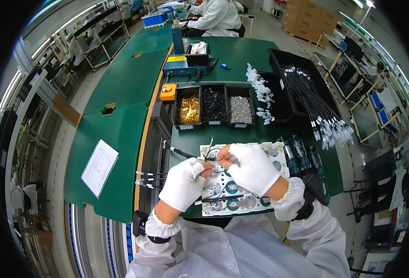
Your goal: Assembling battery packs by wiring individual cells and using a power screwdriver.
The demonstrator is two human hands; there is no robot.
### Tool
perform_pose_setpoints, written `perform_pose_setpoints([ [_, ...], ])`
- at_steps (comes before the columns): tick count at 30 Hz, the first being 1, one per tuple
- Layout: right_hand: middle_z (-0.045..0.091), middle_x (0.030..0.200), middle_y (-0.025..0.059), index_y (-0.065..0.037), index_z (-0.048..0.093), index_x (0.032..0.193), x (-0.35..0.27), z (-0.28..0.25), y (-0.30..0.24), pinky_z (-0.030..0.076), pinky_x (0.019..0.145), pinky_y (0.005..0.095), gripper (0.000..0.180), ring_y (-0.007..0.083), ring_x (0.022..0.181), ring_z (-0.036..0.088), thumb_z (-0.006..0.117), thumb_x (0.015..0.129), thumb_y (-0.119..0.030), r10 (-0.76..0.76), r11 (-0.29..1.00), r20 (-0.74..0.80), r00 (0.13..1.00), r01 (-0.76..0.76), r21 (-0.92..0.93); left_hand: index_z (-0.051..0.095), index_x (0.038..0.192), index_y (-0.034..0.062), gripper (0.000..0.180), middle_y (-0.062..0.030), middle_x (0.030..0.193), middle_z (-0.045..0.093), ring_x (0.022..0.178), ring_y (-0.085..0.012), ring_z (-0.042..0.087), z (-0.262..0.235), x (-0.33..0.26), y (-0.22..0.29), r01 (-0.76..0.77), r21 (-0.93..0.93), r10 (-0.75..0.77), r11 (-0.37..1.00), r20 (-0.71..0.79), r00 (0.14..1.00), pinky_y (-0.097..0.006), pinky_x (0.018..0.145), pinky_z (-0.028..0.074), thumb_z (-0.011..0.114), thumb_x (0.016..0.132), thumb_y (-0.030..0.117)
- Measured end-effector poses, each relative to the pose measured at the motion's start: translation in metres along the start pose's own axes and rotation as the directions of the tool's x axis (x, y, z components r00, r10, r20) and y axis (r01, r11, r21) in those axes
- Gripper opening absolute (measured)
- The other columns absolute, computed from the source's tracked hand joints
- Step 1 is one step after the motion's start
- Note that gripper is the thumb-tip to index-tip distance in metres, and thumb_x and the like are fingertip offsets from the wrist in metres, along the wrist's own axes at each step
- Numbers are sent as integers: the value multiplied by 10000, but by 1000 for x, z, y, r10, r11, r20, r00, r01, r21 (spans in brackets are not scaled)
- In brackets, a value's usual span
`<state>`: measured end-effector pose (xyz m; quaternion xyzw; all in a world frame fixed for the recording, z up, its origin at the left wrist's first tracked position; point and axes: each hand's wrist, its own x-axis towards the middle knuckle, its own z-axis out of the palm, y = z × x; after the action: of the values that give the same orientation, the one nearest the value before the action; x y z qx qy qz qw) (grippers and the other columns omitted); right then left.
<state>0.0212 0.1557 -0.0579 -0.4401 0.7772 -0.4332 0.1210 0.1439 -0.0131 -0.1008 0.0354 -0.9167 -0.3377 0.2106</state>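
Note:
In front of me lies a white plate (pixel 209 211) fitted with round metal discs and thin wiring. My left hand (pixel 183 183), in a white fingerless glove, is closed in a pinch over the plate's left half. A black sleeved cable (pixel 180 152) comes in from the upper left and passes just beyond its fingertips, with thin black wires at its end. My right hand (pixel 253 169), gloved the same way, pinches at those thin wires with thumb and forefinger. The fingertips of both hands nearly meet, and they partly hide the wire ends. More black leads (pixel 151 179) stick out left of the plate.
Beyond the plate stand bins of brass-coloured parts (pixel 189 110), black parts (pixel 213 104) and silver parts (pixel 240 110). At right are a black tray (pixel 278 69) of cables (pixel 313 99) and several power screwdrivers (pixel 300 150). A paper sheet (pixel 99 167) lies left. A co-worker (pixel 216 18) sits far off.

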Motion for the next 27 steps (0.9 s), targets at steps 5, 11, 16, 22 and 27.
perform_pose_setpoints([
  [5, 720, 857, 178, -39, 744, 965, 3, 11, 6, 554, 694, 381, 120, 318, 768, 711, 689, 860, -62, -26, 995, -41, 999, 30, 96, 696, 933, 48, 122, -118, 821, 644, 739, -301, 655, 3, 3, -1, -31, -59, 30, 998, -16, 999, -352, 690, 532, 717, 831, -18],
  [11, 722, 873, 112, -65, 777, 942, 7, 10, -1, 534, 712, 344, 129, 260, 751, 680, 712, 832, -42, -117, 984, 35, 993, 111, 138, 607, 938, 33, 200, -128, 886, 611, 794, -334, 618, -5, 7, -17, -121, -163, 135, 979, 79, 988, -365, 720, 515, 669, 797, -95],
  [16, 689, 928, 76, -71, 779, 956, 11, 10, 9, 532, 759, 322, 163, 218, 845, 663, 736, 812, -8, -146, 974, 122, 982, 121, 190, 604, 958, 39, 226, -138, 920, 600, 841, -353, 618, -12, 12, -25, -197, -222, 231, 955, 140, 963, -378, 743, 513, 650, 788, -102],
  [22, 653, 911, 67, -80, 780, 939, 26, 7, 9, 529, 781, 328, 163, 218, 867, 648, 747, 797, -8, -240, 958, 252, 937, 187, 216, 616, 975, 45, 251, -134, 912, 585, 848, -363, 612, -23, 18, -30, -247, -250, 298, 936, 195, 934, -373, 747, 512, 642, 777, -107],
  [27, 614, 870, 61, -72, 743, 951, 33, 17, 2, 525, 798, 342, 144, 235, 866, 640, 726, 819, -15, -321, 930, 238, 917, 257, 264, 643, 960, 39, 194, -125, 920, 622, 830, -334, 642, -29, 17, -36, -172, -254, 236, 952, 245, 940, -363, 746, 523, 652, 802, -73],
])
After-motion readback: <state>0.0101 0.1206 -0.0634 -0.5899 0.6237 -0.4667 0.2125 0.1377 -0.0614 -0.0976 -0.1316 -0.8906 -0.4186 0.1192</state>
